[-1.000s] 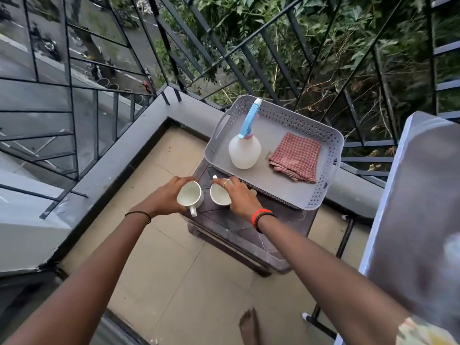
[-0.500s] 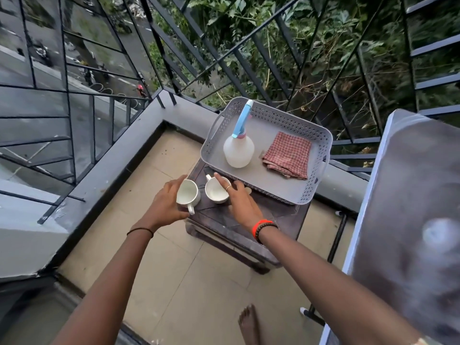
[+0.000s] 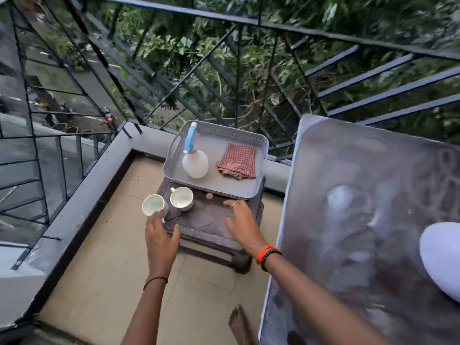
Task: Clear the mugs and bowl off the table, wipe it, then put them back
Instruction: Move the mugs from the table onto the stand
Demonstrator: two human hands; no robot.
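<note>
Two white mugs sit side by side at the near-left corner of the small dark stool: the left mug [image 3: 153, 204] right at the edge, the right mug [image 3: 182, 198] just beside it, touching or nearly so. Both stand upright, mouths open to the camera. The left hand [image 3: 161, 235] hovers just below the left mug, fingers spread and loose, fingertips at the mug's near side; whether they touch it is hard to tell, but nothing is gripped. The right hand [image 3: 242, 223] is over the stool's dark top [image 3: 211, 215], open too, fingers fanned toward the tray, a ring on one finger and orange and dark bands on the wrist.

Behind the mugs, a grey perforated tray [image 3: 262, 155] takes up the far half of the stool and overhangs it. In the tray a clear spray bottle [image 3: 195, 163] with a blue trigger stands on the left, and a folded red checked cloth [image 3: 238, 161] lies on the right. A small round brown thing [image 3: 209, 195] rests on the stool just in front of the tray's near rim.

To the right, a big grey tabletop [image 3: 361, 207], smeared and blurred, crowds the right forearm. At its right edge a white rounded shape [image 3: 441, 257], possibly the bowl, shows only in part. Black railings [image 3: 239, 70] close the balcony corner beyond. A bare foot [image 3: 239, 322] stands on the tiled floor [image 3: 104, 270] below.
</note>
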